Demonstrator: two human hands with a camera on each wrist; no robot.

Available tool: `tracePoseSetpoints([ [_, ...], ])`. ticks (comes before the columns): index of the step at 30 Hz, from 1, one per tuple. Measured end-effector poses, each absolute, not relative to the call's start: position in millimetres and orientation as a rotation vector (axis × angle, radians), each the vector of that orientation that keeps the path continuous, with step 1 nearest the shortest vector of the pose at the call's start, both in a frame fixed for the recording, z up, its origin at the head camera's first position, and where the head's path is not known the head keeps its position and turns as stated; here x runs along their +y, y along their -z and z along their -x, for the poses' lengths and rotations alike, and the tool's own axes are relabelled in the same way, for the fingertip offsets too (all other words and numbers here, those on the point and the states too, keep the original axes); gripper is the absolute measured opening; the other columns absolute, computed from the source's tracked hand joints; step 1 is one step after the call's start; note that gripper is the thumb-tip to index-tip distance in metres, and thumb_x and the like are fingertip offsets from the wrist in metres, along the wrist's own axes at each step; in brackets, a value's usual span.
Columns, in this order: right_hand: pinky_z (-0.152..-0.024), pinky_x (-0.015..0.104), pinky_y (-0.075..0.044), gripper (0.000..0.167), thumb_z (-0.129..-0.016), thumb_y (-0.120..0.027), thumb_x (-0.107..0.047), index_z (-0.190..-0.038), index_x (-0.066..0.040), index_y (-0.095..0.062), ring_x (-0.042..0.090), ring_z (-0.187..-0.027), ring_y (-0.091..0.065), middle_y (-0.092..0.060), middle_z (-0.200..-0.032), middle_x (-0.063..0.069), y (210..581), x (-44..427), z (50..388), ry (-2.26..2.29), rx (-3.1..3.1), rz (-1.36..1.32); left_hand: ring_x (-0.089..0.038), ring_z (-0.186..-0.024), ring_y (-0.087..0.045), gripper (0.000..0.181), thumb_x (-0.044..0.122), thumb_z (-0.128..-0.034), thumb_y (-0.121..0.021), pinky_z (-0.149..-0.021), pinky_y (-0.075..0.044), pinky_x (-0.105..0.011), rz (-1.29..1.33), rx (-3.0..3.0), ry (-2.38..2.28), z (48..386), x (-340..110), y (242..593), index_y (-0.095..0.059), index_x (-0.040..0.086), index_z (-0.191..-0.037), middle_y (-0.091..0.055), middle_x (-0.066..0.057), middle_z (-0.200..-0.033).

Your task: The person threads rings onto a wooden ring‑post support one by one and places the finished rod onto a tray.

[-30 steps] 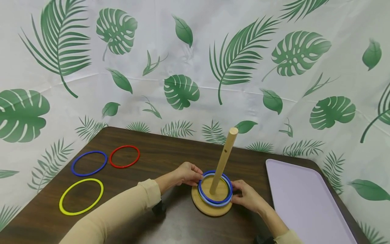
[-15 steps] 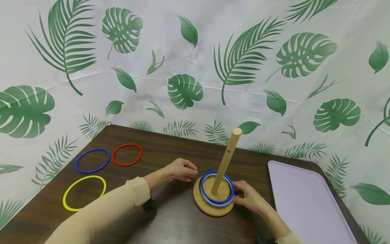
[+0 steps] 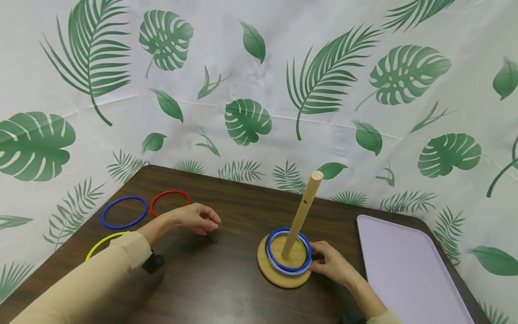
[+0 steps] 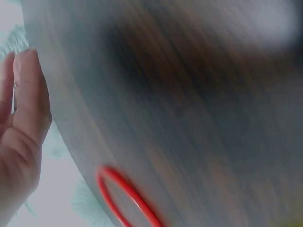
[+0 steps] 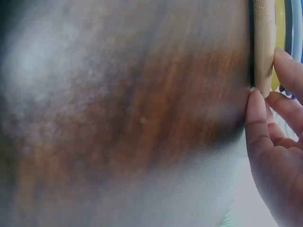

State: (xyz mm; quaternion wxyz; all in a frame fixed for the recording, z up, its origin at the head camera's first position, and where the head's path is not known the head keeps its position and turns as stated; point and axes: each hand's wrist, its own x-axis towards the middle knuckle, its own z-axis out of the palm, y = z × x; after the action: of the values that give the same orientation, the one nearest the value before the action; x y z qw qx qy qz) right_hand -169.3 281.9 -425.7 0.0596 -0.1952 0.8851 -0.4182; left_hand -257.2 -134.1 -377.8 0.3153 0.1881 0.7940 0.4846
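Note:
A wooden peg [image 3: 302, 213] rises from a round wooden base [image 3: 279, 279]. Stacked around it are several rings, a dark blue ring [image 3: 267, 250] on top, a light blue ring [image 3: 289, 273] below, with yellow and dark edges lower down. My right hand [image 3: 332, 264] holds the right edge of the base between thumb and fingers, beside the stack; the right wrist view shows fingertips on the base [image 5: 263, 45]. My left hand [image 3: 194, 218] hovers over the table, fingers loosely bent and holding nothing, just right of a red ring [image 3: 171, 191].
At the left lie another blue ring [image 3: 106, 219] and a yellow ring [image 3: 97, 245], the latter partly hidden by my left sleeve. A pale purple tray [image 3: 400, 256] lies on the right side of the dark wooden table [image 3: 218, 288]. A leaf-patterned cloth [image 3: 279, 85] hangs behind.
My left hand has let go of the stack's left side and moved left to near the red ring. My right hand has stayed at the base. The view has shifted slightly.

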Motion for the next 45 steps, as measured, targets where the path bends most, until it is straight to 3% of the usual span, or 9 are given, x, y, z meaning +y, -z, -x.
tracePoseSetpoints([
  [7, -0.076, 0.022, -0.054, 0.053, -0.078, -0.075, -0.009, -0.121, 0.013, -0.054, 0.009, -0.098, -0.052, -0.05, -0.116, 0.025, 425.5, 282.0, 168.4, 1.284, 2.665, 0.578, -0.033, -0.114, -0.055, 0.042, 0.018, -0.0918, -0.061, -0.09, -0.052, -0.039, -0.466, 2.124, -1.275, 255.1, -193.2, 377.2, -0.051, -0.007, -0.123, -0.055, -0.023, -0.124],
  [14, -0.077, 0.022, -0.054, 0.052, -0.079, -0.074, -0.009, -0.121, 0.014, -0.054, 0.009, -0.099, -0.052, -0.05, -0.116, 0.025, 425.3, 282.2, 168.6, 1.281, 2.665, 0.595, -0.037, -0.117, -0.053, 0.045, 0.022, -0.091, -0.063, -0.09, -0.052, -0.042, -0.391, 2.196, -1.265, 249.4, -244.8, 378.1, -0.052, -0.007, -0.124, -0.058, -0.018, -0.12],
  [22, -0.077, 0.021, -0.054, 0.052, -0.08, -0.073, -0.009, -0.122, 0.013, -0.053, 0.009, -0.1, -0.051, -0.05, -0.117, 0.025, 422.7, 283.2, 166.9, 1.299, 2.645, 0.606, -0.019, -0.1, -0.057, 0.049, 0.02, -0.0918, -0.061, -0.083, -0.054, -0.033, -0.326, 2.24, -1.28, 244.8, -288.5, 383.5, -0.047, -0.012, -0.125, -0.059, -0.008, -0.107],
  [30, -0.078, 0.021, -0.054, 0.052, -0.081, -0.072, -0.008, -0.124, 0.012, -0.052, 0.017, -0.102, -0.052, -0.05, -0.118, 0.025, 422.2, 282.9, 166.7, 1.299, 2.623, 0.601, -0.02, -0.102, -0.061, 0.048, 0.019, -0.0933, -0.059, -0.078, -0.054, -0.029, -0.308, 2.33, -1.199, 237.5, -317.9, 387.6, -0.045, -0.016, -0.123, -0.061, -0.016, -0.113],
  [36, -0.078, 0.022, -0.054, 0.052, -0.081, -0.072, -0.008, -0.124, 0.013, -0.052, 0.02, -0.102, -0.052, -0.049, -0.119, 0.026, 423.0, 282.6, 167.1, 1.302, 2.617, 0.595, -0.009, -0.092, -0.06, 0.048, 0.019, -0.0933, -0.059, -0.077, -0.054, -0.029, -0.275, 2.367, -1.151, 232.3, -330.7, 388.3, -0.045, -0.018, -0.122, -0.063, -0.013, -0.108],
  [45, -0.078, 0.023, -0.055, 0.051, -0.081, -0.072, -0.009, -0.124, 0.012, -0.053, 0.015, -0.101, -0.052, -0.049, -0.118, 0.026, 423.1, 281.9, 167.6, 1.316, 2.607, 0.607, -0.015, -0.092, -0.059, 0.046, 0.017, -0.0927, -0.059, -0.081, -0.053, -0.034, -0.22, 2.395, -1.086, 225.2, -345.4, 392.3, -0.047, -0.018, -0.119, -0.064, -0.009, -0.103],
])
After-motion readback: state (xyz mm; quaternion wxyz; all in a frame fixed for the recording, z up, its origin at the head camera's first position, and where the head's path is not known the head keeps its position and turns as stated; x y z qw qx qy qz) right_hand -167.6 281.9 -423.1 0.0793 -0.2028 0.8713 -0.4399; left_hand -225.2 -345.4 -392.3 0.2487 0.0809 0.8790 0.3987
